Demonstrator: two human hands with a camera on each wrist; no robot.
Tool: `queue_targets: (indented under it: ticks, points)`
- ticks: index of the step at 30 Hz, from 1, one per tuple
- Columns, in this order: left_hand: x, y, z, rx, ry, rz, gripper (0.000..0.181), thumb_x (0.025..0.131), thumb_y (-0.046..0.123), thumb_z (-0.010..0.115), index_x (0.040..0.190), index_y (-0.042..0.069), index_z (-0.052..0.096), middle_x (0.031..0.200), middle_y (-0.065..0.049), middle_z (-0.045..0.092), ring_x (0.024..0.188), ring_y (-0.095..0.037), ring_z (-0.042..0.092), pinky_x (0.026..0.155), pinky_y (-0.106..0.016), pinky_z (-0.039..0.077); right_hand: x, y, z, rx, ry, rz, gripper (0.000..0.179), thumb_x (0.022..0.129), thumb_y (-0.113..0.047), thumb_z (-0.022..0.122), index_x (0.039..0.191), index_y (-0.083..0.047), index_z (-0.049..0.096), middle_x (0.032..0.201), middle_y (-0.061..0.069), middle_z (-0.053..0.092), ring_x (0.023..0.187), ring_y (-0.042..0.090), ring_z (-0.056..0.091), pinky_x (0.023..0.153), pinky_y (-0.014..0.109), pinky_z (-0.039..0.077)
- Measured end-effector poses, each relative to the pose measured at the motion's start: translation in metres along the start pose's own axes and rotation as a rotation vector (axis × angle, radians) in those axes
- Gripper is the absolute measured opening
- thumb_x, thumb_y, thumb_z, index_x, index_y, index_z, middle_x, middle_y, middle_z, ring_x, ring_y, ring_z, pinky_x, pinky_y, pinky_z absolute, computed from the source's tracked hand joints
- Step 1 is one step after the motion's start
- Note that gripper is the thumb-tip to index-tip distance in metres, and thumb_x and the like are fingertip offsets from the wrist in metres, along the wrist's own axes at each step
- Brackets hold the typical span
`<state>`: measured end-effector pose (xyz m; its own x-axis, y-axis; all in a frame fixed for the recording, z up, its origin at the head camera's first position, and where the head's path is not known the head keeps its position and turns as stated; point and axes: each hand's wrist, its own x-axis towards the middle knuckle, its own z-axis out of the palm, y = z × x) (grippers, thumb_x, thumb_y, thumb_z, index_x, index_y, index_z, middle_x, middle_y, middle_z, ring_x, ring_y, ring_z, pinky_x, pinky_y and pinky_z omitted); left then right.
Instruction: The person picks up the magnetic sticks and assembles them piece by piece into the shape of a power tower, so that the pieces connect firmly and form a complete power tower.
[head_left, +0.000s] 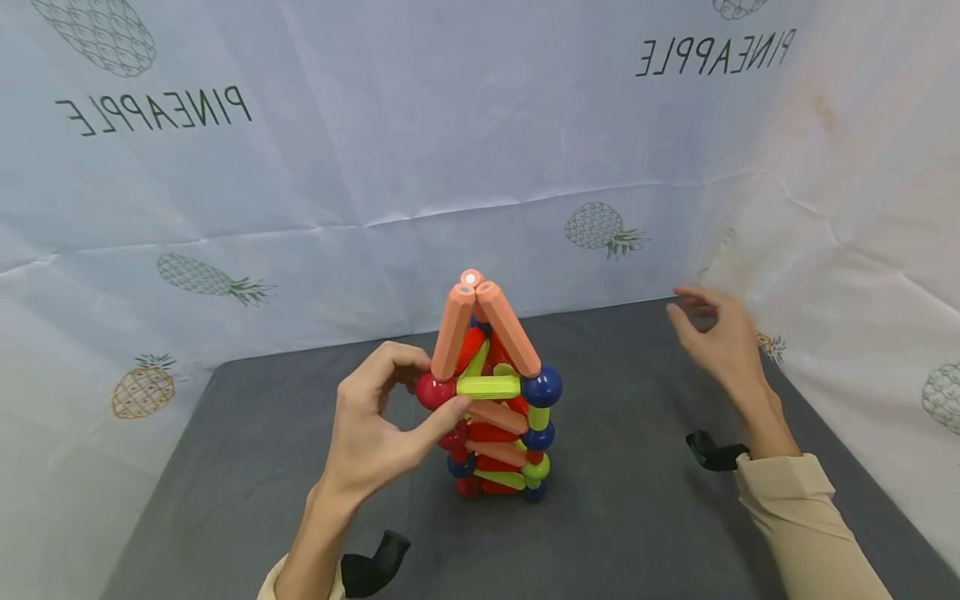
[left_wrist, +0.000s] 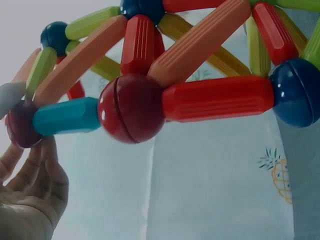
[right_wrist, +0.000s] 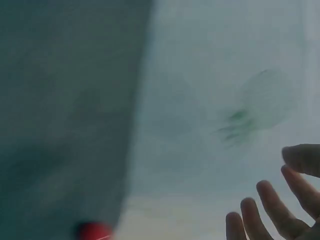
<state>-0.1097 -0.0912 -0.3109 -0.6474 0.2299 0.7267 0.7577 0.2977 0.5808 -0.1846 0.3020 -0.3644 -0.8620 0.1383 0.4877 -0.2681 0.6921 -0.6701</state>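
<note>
A tall tower of magnetic building sticks and balls (head_left: pixel 488 387) stands on the dark table, with three orange sticks leaning together as its peak. My left hand (head_left: pixel 378 417) pinches the red ball (head_left: pixel 436 390) at the tower's upper left corner between thumb and fingers. The left wrist view shows that ball (left_wrist: pixel 22 125) in the fingers, joined to a turquoise stick (left_wrist: pixel 66 117). Off to the right and apart from the tower, my right hand (head_left: pixel 722 337) is raised with fingers spread and nothing in them. The right wrist view shows these fingers (right_wrist: pixel 275 207) too.
A dark grey tabletop (head_left: pixel 285 433) lies under the tower. Behind it and at the sides hangs a pale cloth (head_left: pixel 420 142) printed with pineapples. At the bottom of the right wrist view a blurred red round thing (right_wrist: pixel 95 231) shows.
</note>
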Motion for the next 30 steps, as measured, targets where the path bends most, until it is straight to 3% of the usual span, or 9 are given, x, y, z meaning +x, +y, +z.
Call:
queue_targets:
  ticks: [2, 5, 9, 12, 15, 19, 24, 27, 30]
  points:
    - [-0.001, 0.0, 0.003, -0.009, 0.02, 0.013, 0.039, 0.07, -0.002, 0.087, 0.101, 0.002, 0.063, 0.091, -0.006, 0.066, 0.078, -0.008, 0.061, 0.068, -0.018, 0.053, -0.003, 0.035, 0.002, -0.093, -0.018, 0.028, 0.037, 0.099, -0.013, 0.062, 0.131, 0.005, 0.063, 0.121, 0.035, 0.064, 0.092, 0.043, 0.061, 0.071, 0.038, 0.049]
    - [-0.003, 0.001, 0.007, -0.015, 0.055, 0.026, 0.036, 0.071, -0.001, 0.087, 0.098, 0.001, 0.062, 0.089, -0.006, 0.064, 0.078, -0.009, 0.06, 0.068, -0.017, 0.053, -0.011, 0.078, 0.005, -0.192, -0.074, 0.093, 0.046, 0.095, -0.008, 0.063, 0.135, 0.012, 0.055, 0.13, 0.045, 0.053, 0.106, 0.062, 0.051, 0.084, 0.066, 0.043]
    - [-0.005, 0.004, 0.011, -0.013, 0.087, 0.032, 0.034, 0.073, 0.002, 0.087, 0.096, 0.001, 0.062, 0.088, -0.006, 0.062, 0.079, -0.009, 0.061, 0.07, -0.017, 0.053, -0.016, 0.117, 0.005, -0.277, -0.186, 0.134, 0.06, 0.091, -0.006, 0.065, 0.14, 0.019, 0.043, 0.137, 0.052, 0.038, 0.128, 0.067, 0.033, 0.108, 0.078, 0.023]
    - [-0.006, 0.004, 0.012, -0.008, 0.089, 0.036, 0.034, 0.074, 0.002, 0.087, 0.097, 0.001, 0.062, 0.089, -0.006, 0.062, 0.079, -0.009, 0.061, 0.07, -0.017, 0.053, -0.017, 0.132, 0.003, -0.329, -0.25, 0.139, 0.06, 0.09, -0.006, 0.065, 0.138, 0.021, 0.043, 0.136, 0.052, 0.039, 0.125, 0.067, 0.037, 0.107, 0.076, 0.029]
    - [-0.006, 0.003, 0.013, -0.002, 0.083, 0.042, 0.034, 0.075, 0.003, 0.087, 0.097, 0.001, 0.061, 0.089, -0.007, 0.063, 0.079, -0.01, 0.061, 0.07, -0.018, 0.053, -0.019, 0.136, 0.001, -0.356, -0.281, 0.199, 0.053, 0.091, -0.007, 0.063, 0.135, 0.018, 0.049, 0.131, 0.049, 0.046, 0.116, 0.066, 0.047, 0.094, 0.073, 0.042]
    - [-0.007, 0.002, 0.013, 0.0, 0.085, 0.048, 0.033, 0.076, 0.005, 0.087, 0.098, 0.001, 0.062, 0.089, -0.007, 0.063, 0.079, -0.01, 0.06, 0.07, -0.018, 0.053, -0.023, 0.135, 0.002, -0.343, -0.256, 0.262, 0.047, 0.092, -0.01, 0.067, 0.132, 0.015, 0.056, 0.123, 0.047, 0.055, 0.107, 0.062, 0.057, 0.083, 0.069, 0.049]
    - [-0.007, 0.002, 0.013, -0.004, 0.09, 0.044, 0.034, 0.075, 0.005, 0.087, 0.098, 0.001, 0.062, 0.089, -0.008, 0.062, 0.079, -0.011, 0.06, 0.071, -0.018, 0.053, -0.027, 0.129, 0.006, -0.32, -0.199, 0.245, 0.047, 0.089, -0.015, 0.076, 0.122, 0.015, 0.063, 0.112, 0.043, 0.064, 0.095, 0.057, 0.064, 0.073, 0.064, 0.054]
    - [-0.007, 0.001, 0.013, -0.001, 0.087, 0.038, 0.035, 0.075, 0.005, 0.088, 0.098, 0.001, 0.062, 0.089, -0.009, 0.062, 0.08, -0.011, 0.06, 0.071, -0.018, 0.053, -0.024, 0.119, 0.008, -0.305, -0.168, 0.206, 0.046, 0.088, -0.017, 0.077, 0.117, 0.017, 0.066, 0.104, 0.041, 0.068, 0.085, 0.052, 0.068, 0.059, 0.051, 0.056]
    - [-0.007, 0.0, 0.014, 0.004, 0.084, 0.041, 0.035, 0.076, 0.006, 0.087, 0.099, 0.001, 0.062, 0.09, -0.008, 0.062, 0.079, -0.01, 0.06, 0.07, -0.018, 0.052, -0.019, 0.102, 0.009, -0.265, -0.124, 0.14, 0.044, 0.088, -0.017, 0.077, 0.115, 0.016, 0.068, 0.098, 0.038, 0.07, 0.072, 0.042, 0.07, 0.048, 0.031, 0.05]
